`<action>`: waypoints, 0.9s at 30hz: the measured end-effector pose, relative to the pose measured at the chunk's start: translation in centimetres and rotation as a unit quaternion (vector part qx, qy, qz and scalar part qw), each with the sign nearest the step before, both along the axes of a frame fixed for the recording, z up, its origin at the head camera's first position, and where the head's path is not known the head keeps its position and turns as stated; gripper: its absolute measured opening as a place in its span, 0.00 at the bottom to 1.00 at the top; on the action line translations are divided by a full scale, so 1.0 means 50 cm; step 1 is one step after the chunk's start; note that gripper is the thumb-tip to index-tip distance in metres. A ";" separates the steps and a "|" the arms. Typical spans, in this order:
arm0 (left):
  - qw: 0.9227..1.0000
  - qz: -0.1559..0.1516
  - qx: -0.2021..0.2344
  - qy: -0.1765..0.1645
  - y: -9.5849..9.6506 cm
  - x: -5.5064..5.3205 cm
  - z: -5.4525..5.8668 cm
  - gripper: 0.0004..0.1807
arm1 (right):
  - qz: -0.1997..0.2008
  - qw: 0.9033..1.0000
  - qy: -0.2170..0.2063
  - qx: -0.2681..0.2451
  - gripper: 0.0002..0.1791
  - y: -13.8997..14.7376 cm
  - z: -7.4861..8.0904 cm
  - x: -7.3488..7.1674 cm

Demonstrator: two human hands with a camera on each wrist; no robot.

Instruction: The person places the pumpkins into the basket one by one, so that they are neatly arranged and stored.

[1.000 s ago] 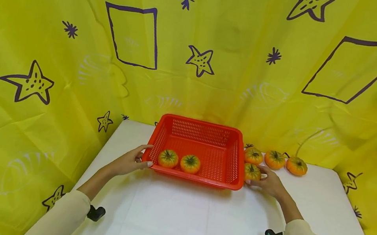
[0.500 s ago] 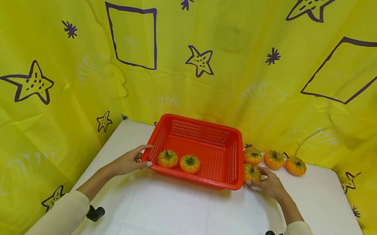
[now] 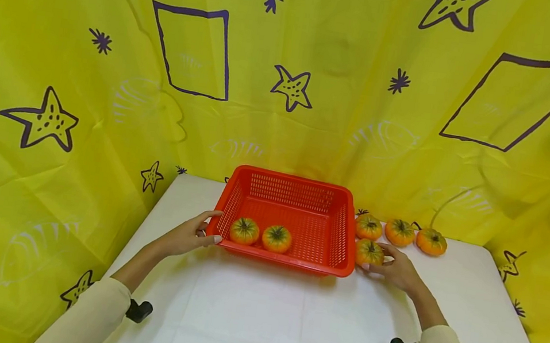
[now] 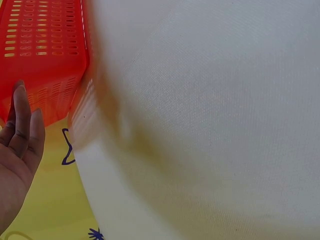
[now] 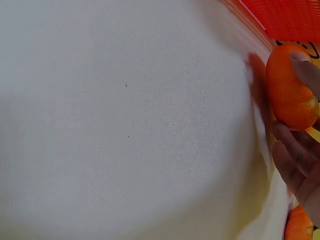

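Observation:
A red plastic basket (image 3: 294, 262) with slotted walls stands on the table, two small orange pumpkins (image 3: 244, 231) with greenish tops lying in its front left part. My left hand (image 3: 188, 235) rests against the basket's left front corner, index finger and thumb at the rim; in the left wrist view its fingers (image 4: 22, 120) stretch out along the wall. Just outside the right wall, my right hand (image 3: 400, 269) grips another pumpkin (image 3: 367, 253) between thumb and fingers. The right wrist view has that pumpkin (image 5: 290, 87) from the side, the thumb pressing its skin.
Three more pumpkins (image 3: 399, 233) sit in a row along the back edge, right of the basket. White cloth covers the table (image 3: 255, 319). A yellow patterned curtain (image 3: 334, 115) hangs behind and at both sides. Dark wrist-worn devices (image 3: 139, 311) jut from the sleeves.
The right hand and its pumpkin have shifted slightly right, a little away from the basket wall. The left hand and the basket hold their place.

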State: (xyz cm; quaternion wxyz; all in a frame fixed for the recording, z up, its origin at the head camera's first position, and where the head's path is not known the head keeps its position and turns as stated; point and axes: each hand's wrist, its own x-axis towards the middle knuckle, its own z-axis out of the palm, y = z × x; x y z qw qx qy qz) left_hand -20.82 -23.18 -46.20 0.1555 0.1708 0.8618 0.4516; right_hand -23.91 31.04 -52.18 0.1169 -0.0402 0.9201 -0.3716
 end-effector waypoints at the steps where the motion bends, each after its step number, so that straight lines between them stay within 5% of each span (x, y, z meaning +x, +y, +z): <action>1: 1.000 0.002 -0.002 0.000 -0.002 -0.005 -0.010 0.39 | 0.002 1.000 0.002 -0.001 0.48 0.002 0.000 0.000; 7: 1.000 0.010 -0.002 0.005 -0.013 -0.020 -0.046 0.40 | 0.001 1.000 0.003 -0.017 0.46 0.008 0.005 0.004; 16: 1.000 0.005 0.012 -0.001 -0.014 -0.016 -0.045 0.40 | -0.008 0.999 -0.013 -0.049 0.47 0.014 0.021 0.015; 27: 1.000 0.002 0.007 0.000 -0.018 -0.021 -0.049 0.40 | 0.008 0.998 0.034 -0.060 0.44 0.024 0.042 0.022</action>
